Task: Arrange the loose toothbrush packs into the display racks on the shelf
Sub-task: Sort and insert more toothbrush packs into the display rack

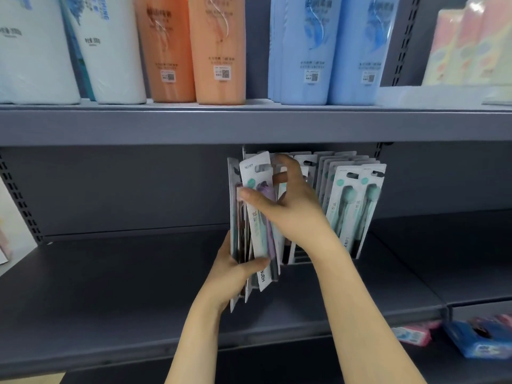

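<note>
Grey shop shelf (116,286): left hand (235,273) grips a fanned bundle of loose toothbrush packs (256,217) beside the display rack (327,206); right hand (288,206) seemingly pinches the front pack. Loosely held packs could slide out and drop

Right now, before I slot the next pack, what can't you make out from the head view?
- How many packs the left hand holds: the bundle of toothbrush packs overlaps edge-on.
- Free slots in the display rack: the right hand and forearm cover its middle.
- Print on the racked packs: too blurred and small.
- Lower-shelf blue and pink packages: cut by the right edge.
</note>
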Tool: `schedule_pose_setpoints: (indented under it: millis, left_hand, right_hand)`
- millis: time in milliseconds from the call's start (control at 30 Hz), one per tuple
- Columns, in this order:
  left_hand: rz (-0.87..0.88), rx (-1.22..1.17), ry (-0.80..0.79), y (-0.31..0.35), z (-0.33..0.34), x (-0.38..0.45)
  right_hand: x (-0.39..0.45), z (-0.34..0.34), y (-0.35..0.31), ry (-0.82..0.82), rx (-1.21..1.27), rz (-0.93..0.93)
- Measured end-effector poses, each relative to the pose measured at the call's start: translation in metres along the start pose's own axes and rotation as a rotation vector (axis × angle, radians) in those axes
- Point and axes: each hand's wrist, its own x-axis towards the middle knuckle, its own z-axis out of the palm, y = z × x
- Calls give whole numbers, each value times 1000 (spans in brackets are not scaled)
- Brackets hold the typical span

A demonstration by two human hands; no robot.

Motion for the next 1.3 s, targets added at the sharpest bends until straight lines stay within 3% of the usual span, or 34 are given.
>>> schedule_pose_setpoints:
  millis: [367,633,900,1300]
  left_hand:
    - [-15,-78,-24,3,12,11]
    - [-6,-129,114,-10,9,17]
    - [44,-179,242,-4,16,22]
    - [27,-164,284,1,10,29]
  right_hand:
    - [18,-46,15,85,6,59]
    - [25,-91,32,251,-194,172]
    - [51,-83,40,440,-348,198]
    - [78,-83,48,275,-358,119]
